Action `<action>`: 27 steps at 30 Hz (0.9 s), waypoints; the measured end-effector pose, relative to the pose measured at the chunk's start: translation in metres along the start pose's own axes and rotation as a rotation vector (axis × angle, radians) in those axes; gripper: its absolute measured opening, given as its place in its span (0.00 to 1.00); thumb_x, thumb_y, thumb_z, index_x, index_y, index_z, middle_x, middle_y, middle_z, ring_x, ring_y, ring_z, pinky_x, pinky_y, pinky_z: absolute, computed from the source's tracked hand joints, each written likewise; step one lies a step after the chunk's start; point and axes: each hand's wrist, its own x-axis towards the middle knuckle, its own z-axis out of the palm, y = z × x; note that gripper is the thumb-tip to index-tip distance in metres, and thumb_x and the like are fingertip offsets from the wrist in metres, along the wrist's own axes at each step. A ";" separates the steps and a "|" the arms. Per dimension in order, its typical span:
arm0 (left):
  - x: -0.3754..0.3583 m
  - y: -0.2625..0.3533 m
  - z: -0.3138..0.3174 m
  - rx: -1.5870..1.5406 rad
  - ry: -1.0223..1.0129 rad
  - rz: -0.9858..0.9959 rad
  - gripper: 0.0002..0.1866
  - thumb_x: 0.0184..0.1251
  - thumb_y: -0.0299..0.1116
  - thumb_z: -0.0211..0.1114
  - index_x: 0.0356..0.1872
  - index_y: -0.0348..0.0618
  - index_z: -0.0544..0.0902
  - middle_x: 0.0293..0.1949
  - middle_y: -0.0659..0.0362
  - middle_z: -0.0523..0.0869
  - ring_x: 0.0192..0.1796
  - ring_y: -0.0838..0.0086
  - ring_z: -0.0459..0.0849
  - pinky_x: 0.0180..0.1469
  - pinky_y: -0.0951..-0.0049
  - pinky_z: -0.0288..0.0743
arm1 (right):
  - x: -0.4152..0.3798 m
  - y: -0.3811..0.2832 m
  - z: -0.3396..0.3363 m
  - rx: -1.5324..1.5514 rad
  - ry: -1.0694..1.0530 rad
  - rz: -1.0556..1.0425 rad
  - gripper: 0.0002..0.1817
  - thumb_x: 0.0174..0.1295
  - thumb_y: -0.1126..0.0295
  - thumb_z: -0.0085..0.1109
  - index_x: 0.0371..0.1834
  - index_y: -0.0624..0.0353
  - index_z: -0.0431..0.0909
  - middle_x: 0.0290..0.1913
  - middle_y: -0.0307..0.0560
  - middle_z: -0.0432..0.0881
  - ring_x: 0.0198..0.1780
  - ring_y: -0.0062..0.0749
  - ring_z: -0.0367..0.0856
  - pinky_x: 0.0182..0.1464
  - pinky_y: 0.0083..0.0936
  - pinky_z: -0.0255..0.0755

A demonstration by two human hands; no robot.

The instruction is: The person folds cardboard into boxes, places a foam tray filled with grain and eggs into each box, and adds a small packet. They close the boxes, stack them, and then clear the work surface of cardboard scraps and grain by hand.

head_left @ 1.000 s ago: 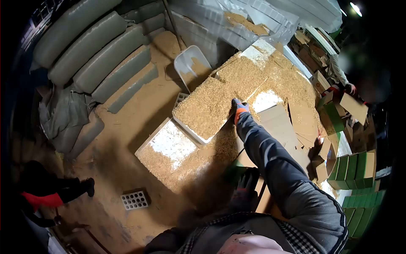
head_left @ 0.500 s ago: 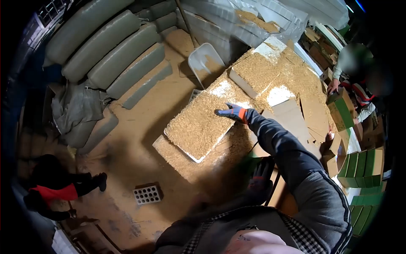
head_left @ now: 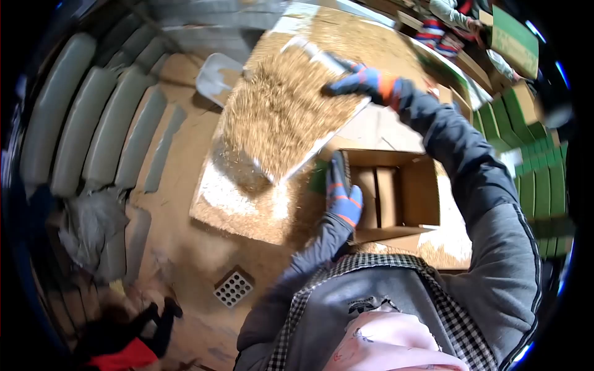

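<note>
My left hand [head_left: 344, 195], in a blue and orange glove, lies along the left wall of an open cardboard box [head_left: 427, 191], its fingers pointing up the wall. Inside the box, brown cardboard flaps show. My right hand [head_left: 362, 83], gloved the same way, is at the upper right edge of a white board or tray [head_left: 291, 111] heaped with straw-coloured shavings. Its fingers rest over that edge; motion blurs the shavings. The tray sits tilted above a table [head_left: 229, 191] strewn with shavings.
Grey stuffed sacks [head_left: 111, 123] are stacked at the left. A shovel blade [head_left: 218, 79] stands behind the table. A block with holes [head_left: 234, 289] lies on the floor. Green boxes [head_left: 526, 117] are piled at the right. One person [head_left: 133, 352] is at lower left, another [head_left: 451, 15] at upper right.
An open box and my left hand on it have come into view. My right hand has shifted along the tray's edge, and the tray appears farther up. The whole view has turned.
</note>
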 end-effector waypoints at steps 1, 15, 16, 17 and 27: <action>-0.001 -0.006 0.006 -0.140 0.023 -0.073 0.40 0.52 0.25 0.53 0.70 0.39 0.50 0.67 0.40 0.58 0.69 0.51 0.57 0.70 0.64 0.51 | -0.033 -0.006 -0.026 0.000 0.092 0.021 0.32 0.60 0.66 0.59 0.68 0.55 0.61 0.62 0.52 0.70 0.61 0.33 0.71 0.63 0.23 0.63; 0.065 0.008 0.021 -0.806 0.115 -0.466 0.21 0.68 0.28 0.56 0.62 0.37 0.68 0.45 0.62 0.78 0.39 0.81 0.75 0.42 0.81 0.71 | -0.291 0.052 -0.004 0.399 0.651 0.216 0.43 0.55 0.71 0.62 0.73 0.50 0.49 0.47 0.47 0.79 0.40 0.26 0.80 0.41 0.18 0.73; 0.062 0.010 0.016 -0.663 0.062 -0.469 0.22 0.68 0.27 0.56 0.62 0.37 0.67 0.49 0.60 0.77 0.43 0.79 0.75 0.46 0.81 0.71 | -0.283 0.063 0.005 0.136 0.588 0.284 0.43 0.55 0.69 0.64 0.73 0.51 0.50 0.44 0.43 0.78 0.35 0.22 0.76 0.38 0.18 0.71; 0.055 0.012 0.010 -0.525 0.001 -0.474 0.22 0.67 0.27 0.56 0.62 0.36 0.67 0.54 0.58 0.75 0.48 0.78 0.75 0.51 0.80 0.70 | -0.277 0.104 0.006 0.353 0.593 0.206 0.45 0.54 0.65 0.66 0.73 0.51 0.49 0.43 0.41 0.78 0.34 0.17 0.74 0.38 0.16 0.70; 0.081 -0.034 -0.022 -0.161 -0.173 -0.292 0.17 0.67 0.29 0.53 0.55 0.35 0.71 0.51 0.53 0.76 0.49 0.71 0.75 0.55 0.72 0.68 | -0.253 0.083 -0.013 -0.924 0.013 0.452 0.15 0.58 0.60 0.57 0.43 0.56 0.79 0.40 0.50 0.83 0.40 0.43 0.83 0.42 0.31 0.75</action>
